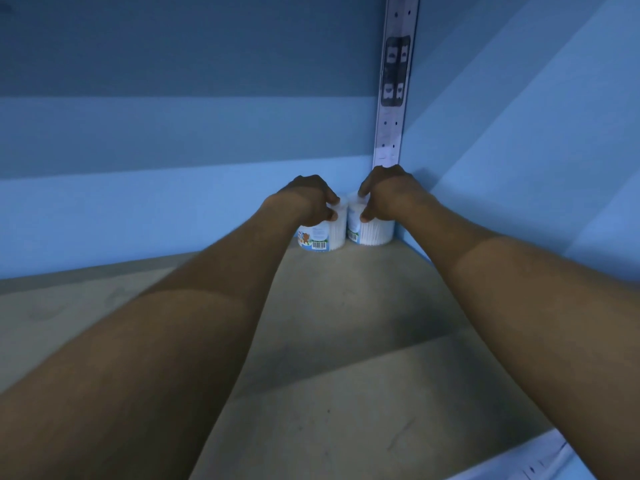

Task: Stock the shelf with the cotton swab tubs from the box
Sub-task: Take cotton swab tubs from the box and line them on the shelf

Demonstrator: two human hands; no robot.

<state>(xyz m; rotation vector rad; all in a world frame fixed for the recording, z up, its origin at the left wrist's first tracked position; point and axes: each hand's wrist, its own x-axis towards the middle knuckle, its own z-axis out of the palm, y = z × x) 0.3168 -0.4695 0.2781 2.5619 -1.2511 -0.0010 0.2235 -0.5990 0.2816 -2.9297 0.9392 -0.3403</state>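
Two clear cotton swab tubs stand side by side on the shelf board point(332, 306), deep in its back right corner. The left tub point(323, 239) shows a blue label with a cartoon and a barcode. The right tub point(374, 233) sits against the side wall. My left hand point(306, 199) grips the top of the left tub with curled fingers and thumb. My right hand point(388, 192) grips the top of the right tub the same way. The tubs' lids are hidden under my hands. The box is out of view.
A blue back wall point(173, 209) and a blue side wall point(519, 168) close the corner. A perforated metal upright point(393, 98) runs up where they meet. The shelf's front edge point(540, 459) shows at the lower right. The light is dim.
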